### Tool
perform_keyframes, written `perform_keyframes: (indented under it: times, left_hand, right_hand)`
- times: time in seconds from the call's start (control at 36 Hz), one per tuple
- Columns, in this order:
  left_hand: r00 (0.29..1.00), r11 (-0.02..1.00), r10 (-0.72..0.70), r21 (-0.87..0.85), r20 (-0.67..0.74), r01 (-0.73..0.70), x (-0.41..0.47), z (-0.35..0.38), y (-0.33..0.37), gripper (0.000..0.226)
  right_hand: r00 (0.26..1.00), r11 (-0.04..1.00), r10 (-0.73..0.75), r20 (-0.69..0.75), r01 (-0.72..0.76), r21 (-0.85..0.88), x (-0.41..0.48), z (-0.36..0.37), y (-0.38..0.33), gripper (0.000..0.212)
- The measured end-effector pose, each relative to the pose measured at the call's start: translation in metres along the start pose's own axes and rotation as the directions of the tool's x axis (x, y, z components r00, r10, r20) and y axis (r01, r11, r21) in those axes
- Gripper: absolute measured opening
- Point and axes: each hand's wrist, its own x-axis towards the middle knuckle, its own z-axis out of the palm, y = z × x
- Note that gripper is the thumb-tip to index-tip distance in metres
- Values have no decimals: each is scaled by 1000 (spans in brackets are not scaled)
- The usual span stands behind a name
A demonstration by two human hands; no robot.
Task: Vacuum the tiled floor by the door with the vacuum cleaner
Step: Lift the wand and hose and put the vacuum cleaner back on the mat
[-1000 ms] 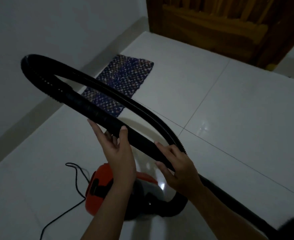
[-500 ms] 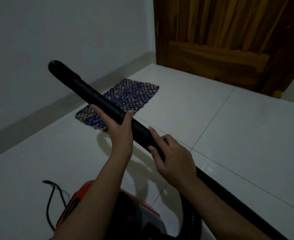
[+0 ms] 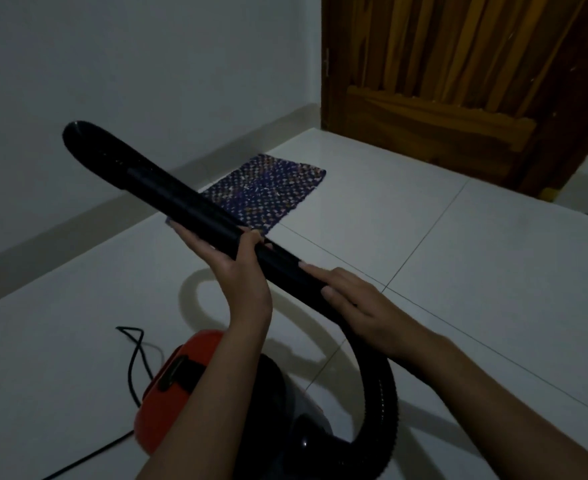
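Note:
I hold the black vacuum wand (image 3: pixel 168 188) slanted in the air, its open end (image 3: pixel 78 133) up at the left. My left hand (image 3: pixel 240 271) supports the wand from below with the thumb hooked over its top. My right hand (image 3: pixel 362 306) lies on top of it farther back, fingers straight along the tube; the thumb is hidden. Behind that hand the ribbed hose (image 3: pixel 382 393) curves down to the orange and black vacuum cleaner (image 3: pixel 168 403) on the white tiled floor (image 3: pixel 493 271). The wooden door (image 3: pixel 459 81) stands at the back right.
A blue patterned mat (image 3: pixel 268 188) lies on the tiles by the left wall, partly behind the wand. The black power cord (image 3: pixel 133 358) trails on the floor left of the cleaner. A beige skirting (image 3: pixel 78 223) runs along the wall.
A second ago the hose arched in a loop over my hands. Now the straight wand is stretched out up-left between both hands, and my view has risen toward the door.

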Motion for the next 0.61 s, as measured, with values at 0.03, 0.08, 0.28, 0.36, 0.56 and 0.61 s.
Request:
perform_keyframes:
  times: [0.03,0.08,0.28,0.36,0.56,0.61]
  left_hand:
    - [1000,1000,7,-14,1,-7,-2,1,3,97]
    - [1000,997,10,-72,23,-8,-7,3,9,100]
    - [990,988,40,-152,137,-19,-24,-6,21,98]
    - [986,996,35,-84,161,-21,-30,-11,23,96]
    - [976,996,-40,91,214,21,-33,3,33,103]
    - [961,992,-53,122,273,20,-36,14,33,104]
  right_hand:
    - [999,998,4,-41,-2,62,1,-3,0,36]
    - [989,984,62,-134,-38,171,3,-8,0,33]
    - [863,868,496,-90,-495,36,34,-17,35,59]
    - [825,824,563,50,-565,36,38,-17,41,63]
    - [874,878,478,-81,-476,54,25,-34,31,45]
    - [883,896,443,-156,-442,42,22,-50,31,46]
